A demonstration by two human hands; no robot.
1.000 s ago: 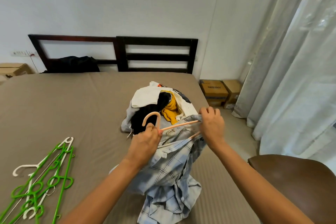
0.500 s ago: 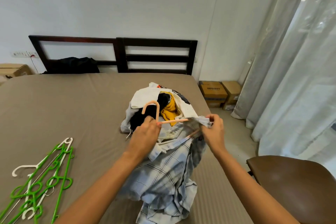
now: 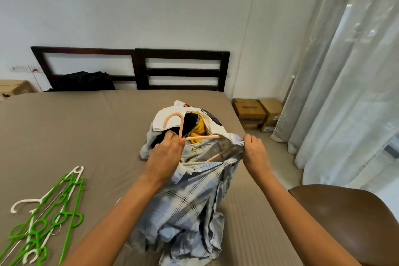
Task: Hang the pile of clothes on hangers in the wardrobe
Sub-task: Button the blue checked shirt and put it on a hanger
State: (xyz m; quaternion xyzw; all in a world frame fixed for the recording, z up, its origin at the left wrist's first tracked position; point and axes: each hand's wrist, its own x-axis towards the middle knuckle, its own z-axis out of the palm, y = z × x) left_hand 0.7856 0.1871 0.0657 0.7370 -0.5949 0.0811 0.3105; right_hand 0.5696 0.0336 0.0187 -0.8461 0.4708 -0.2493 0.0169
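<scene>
Peach hanger [image 3: 182, 125] pinched at its neck by left fingers [image 3: 171, 135]; right fingers [image 3: 248, 138] grip plaid shirt [image 3: 190, 201].

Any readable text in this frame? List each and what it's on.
"SPINNY": left cardboard box on the floor.
Collar label of the plaid shirt: too small to read.
Print on the white garment in the pile: unreadable.
Sticker on the right cardboard box: blurred, unreadable.
</scene>
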